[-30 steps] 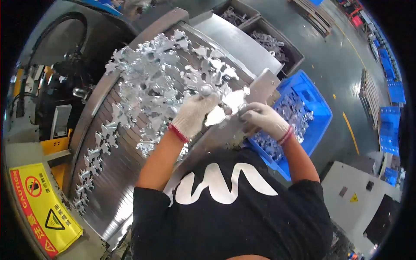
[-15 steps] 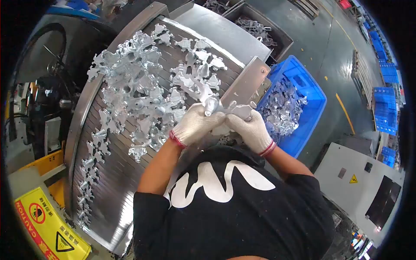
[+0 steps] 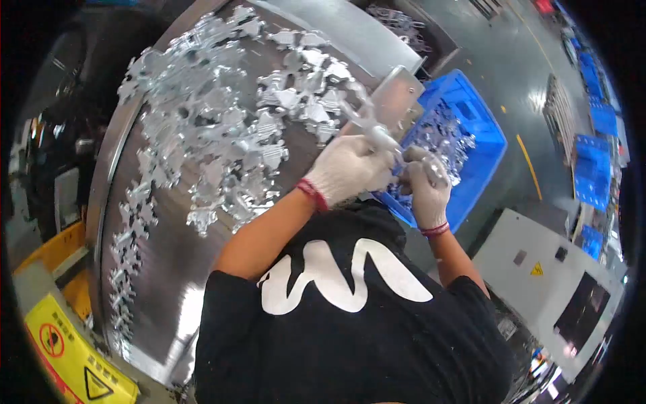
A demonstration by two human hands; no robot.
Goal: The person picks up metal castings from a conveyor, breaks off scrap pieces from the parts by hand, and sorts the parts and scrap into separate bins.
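Observation:
My left hand (image 3: 351,168), in a white knitted glove with a red cuff, is closed on a silvery metal casting (image 3: 381,137). A branching part of the casting extends up past the fingers, over the metal end plate. Close beside it, my right hand (image 3: 428,195), gloved the same way, is closed on a metal piece (image 3: 436,172) over the near side of the blue bin (image 3: 488,172). Blur between the hands hides whether the two pieces are still joined. Shiny metal parts (image 3: 449,145) lie heaped inside the bin.
Many similar castings (image 3: 208,121) are piled on the slatted metal conveyor (image 3: 165,232) at left. A dark container (image 3: 441,57) with metal pieces stands at the back. A grey cabinet (image 3: 518,252) is at right, a yellow caution sign (image 3: 74,357) at lower left.
Both hands have moved right, toward the blue bin, with the metal. My right hand has turned more upright and its piece has tilted. The camera view has shifted slightly.

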